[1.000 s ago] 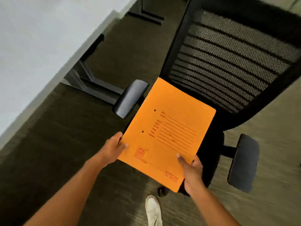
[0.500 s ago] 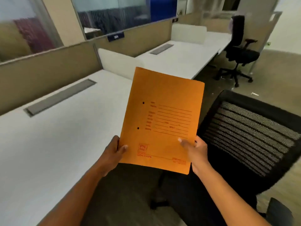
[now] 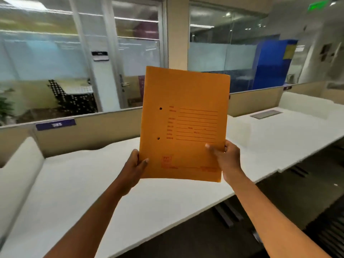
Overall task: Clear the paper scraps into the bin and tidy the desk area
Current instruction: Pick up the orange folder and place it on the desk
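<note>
An orange paper folder (image 3: pixel 186 101) with red printed lines and two punched holes is held upright in front of me, above the white desk (image 3: pixel 93 192). My left hand (image 3: pixel 133 170) grips its lower left corner, thumb on the front. My right hand (image 3: pixel 226 161) grips its lower right edge, thumb across the front. No paper scraps or bin are in view.
Beige partition panels (image 3: pixel 93 131) run along the desk's far side, with a white side divider (image 3: pixel 16 174) at the left. A grey cable flap (image 3: pixel 266 114) lies in the neighbouring desk at right. Glass office walls stand behind. Dark carpet lies below at right.
The view has swung up from the floor and chair to the desk and glass walls. Both hands have lifted the folder higher and more upright, keeping the same grips.
</note>
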{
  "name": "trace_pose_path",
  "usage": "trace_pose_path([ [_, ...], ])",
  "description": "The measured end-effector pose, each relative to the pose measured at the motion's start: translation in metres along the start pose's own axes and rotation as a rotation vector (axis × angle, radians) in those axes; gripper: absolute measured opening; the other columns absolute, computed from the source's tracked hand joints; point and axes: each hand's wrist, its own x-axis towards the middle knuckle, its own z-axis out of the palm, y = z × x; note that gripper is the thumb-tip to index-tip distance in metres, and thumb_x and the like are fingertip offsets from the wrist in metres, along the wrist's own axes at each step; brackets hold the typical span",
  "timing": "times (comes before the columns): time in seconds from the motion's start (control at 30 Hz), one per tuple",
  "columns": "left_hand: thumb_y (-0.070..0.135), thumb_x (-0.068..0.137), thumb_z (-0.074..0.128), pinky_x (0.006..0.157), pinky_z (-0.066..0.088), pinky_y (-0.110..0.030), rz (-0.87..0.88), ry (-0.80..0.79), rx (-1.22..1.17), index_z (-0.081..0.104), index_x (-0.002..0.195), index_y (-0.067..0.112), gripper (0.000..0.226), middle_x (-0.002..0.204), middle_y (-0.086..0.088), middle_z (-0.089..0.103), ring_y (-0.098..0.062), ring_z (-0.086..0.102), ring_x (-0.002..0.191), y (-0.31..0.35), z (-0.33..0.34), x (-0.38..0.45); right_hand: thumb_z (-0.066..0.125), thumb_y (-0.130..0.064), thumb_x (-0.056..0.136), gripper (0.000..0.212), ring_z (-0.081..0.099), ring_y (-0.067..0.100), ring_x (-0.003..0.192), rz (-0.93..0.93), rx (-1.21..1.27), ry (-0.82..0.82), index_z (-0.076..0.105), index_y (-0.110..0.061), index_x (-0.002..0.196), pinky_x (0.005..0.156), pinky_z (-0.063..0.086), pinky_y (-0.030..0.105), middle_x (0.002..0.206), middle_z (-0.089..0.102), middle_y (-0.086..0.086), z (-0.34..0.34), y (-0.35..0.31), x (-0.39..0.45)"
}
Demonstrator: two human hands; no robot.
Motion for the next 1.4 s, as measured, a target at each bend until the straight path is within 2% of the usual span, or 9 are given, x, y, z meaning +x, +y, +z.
trace_pose_path([
  [0.1, 0.032, 0.099, 0.048, 0.096, 0.052, -0.049, 0.001, 0.107, -0.038, 0.038, 0.127, 0.020, 0.032, 0.134, -0.001, 0.051, -0.026, 0.057, 0.117, 0.002, -0.063, -0.024, 0.070, -0.051, 0.079, 0.051, 0.061, 0.029, 0.107, -0.039, 0.009, -0.070, 0.056, -0.028, 0.123, 0.094, 0.051, 0.051, 0.124, 0.062, -0.001, 0.061, -0.032, -0.012],
  [0.23, 0.027, 0.100, 0.047, 0.085, 0.054, -0.038, 0.018, 0.241, -0.074, 0.037, 0.127, 0.011, 0.033, 0.131, 0.001, 0.052, -0.025, 0.057, 0.116, 0.005, -0.131, -0.059, 0.070, -0.046, 0.080, 0.051, 0.059, 0.029, 0.108, -0.061, 0.069, -0.171, 0.055, -0.026, 0.124, 0.092, 0.050, 0.052, 0.126, 0.061, 0.001, 0.132, -0.068, -0.033],
  [0.53, 0.024, 0.102, 0.045, 0.101, 0.047, -0.054, 0.027, 0.501, -0.097, 0.040, 0.126, 0.016, 0.026, 0.136, -0.006, 0.051, -0.031, 0.054, 0.120, -0.004, -0.226, -0.123, 0.073, -0.044, 0.078, 0.054, 0.060, 0.027, 0.102, -0.124, 0.140, -0.349, 0.056, -0.022, 0.125, 0.090, 0.051, 0.052, 0.122, 0.062, 0.002, 0.240, -0.123, -0.079],
  [0.73, 0.027, 0.101, 0.048, 0.103, 0.045, -0.061, 0.006, 0.544, -0.099, 0.043, 0.119, 0.026, 0.019, 0.138, -0.008, 0.051, -0.035, 0.054, 0.121, -0.018, -0.263, -0.137, 0.075, -0.045, 0.076, 0.059, 0.060, 0.028, 0.105, -0.123, 0.131, -0.424, 0.055, -0.023, 0.126, 0.091, 0.051, 0.053, 0.120, 0.062, 0.000, 0.271, -0.131, -0.093],
  [0.87, 0.025, 0.101, 0.048, 0.103, 0.045, -0.060, -0.008, 0.555, -0.099, 0.042, 0.122, 0.020, 0.022, 0.137, -0.009, 0.051, -0.035, 0.053, 0.122, -0.021, -0.279, -0.137, 0.073, -0.042, 0.079, 0.057, 0.060, 0.026, 0.105, -0.082, 0.159, -0.499, 0.051, -0.022, 0.128, 0.089, 0.051, 0.050, 0.120, 0.060, -0.002, 0.278, -0.128, -0.095],
  [1.07, 0.027, 0.102, 0.045, 0.104, 0.045, -0.054, -0.041, 0.571, -0.120, 0.038, 0.127, 0.022, 0.027, 0.136, -0.006, 0.049, -0.032, 0.052, 0.121, -0.030, -0.289, -0.133, 0.066, -0.036, 0.086, 0.055, 0.060, 0.030, 0.113, -0.022, 0.100, -0.684, 0.047, -0.014, 0.134, 0.099, 0.049, 0.053, 0.126, 0.060, 0.006, 0.285, -0.102, -0.101],
  [1.17, 0.029, 0.102, 0.044, 0.096, 0.047, -0.047, -0.064, 0.585, -0.070, 0.038, 0.128, 0.020, 0.029, 0.136, -0.007, 0.049, -0.028, 0.052, 0.116, -0.044, -0.290, -0.129, 0.064, -0.030, 0.090, 0.047, 0.062, 0.027, 0.109, -0.008, 0.100, -0.688, 0.051, -0.012, 0.131, 0.093, 0.052, 0.045, 0.120, 0.064, 0.006, 0.292, -0.089, -0.108],
  [1.23, 0.029, 0.102, 0.044, 0.093, 0.047, -0.044, -0.080, 0.603, -0.051, 0.039, 0.131, 0.015, 0.032, 0.135, -0.008, 0.050, -0.027, 0.052, 0.113, -0.056, -0.290, -0.124, 0.064, -0.030, 0.090, 0.045, 0.062, 0.028, 0.110, 0.009, 0.082, -0.670, 0.052, -0.011, 0.129, 0.093, 0.052, 0.045, 0.120, 0.064, 0.007, 0.300, -0.079, -0.108],
  [1.4, 0.030, 0.101, 0.046, 0.096, 0.047, -0.048, -0.134, 0.629, -0.040, 0.042, 0.130, 0.013, 0.033, 0.136, -0.011, 0.052, -0.027, 0.053, 0.111, -0.082, -0.297, -0.109, 0.063, -0.029, 0.091, 0.044, 0.061, 0.027, 0.106, 0.039, 0.051, -0.648, 0.052, -0.008, 0.128, 0.088, 0.051, 0.041, 0.118, 0.062, 0.007, 0.326, -0.054, -0.101],
])
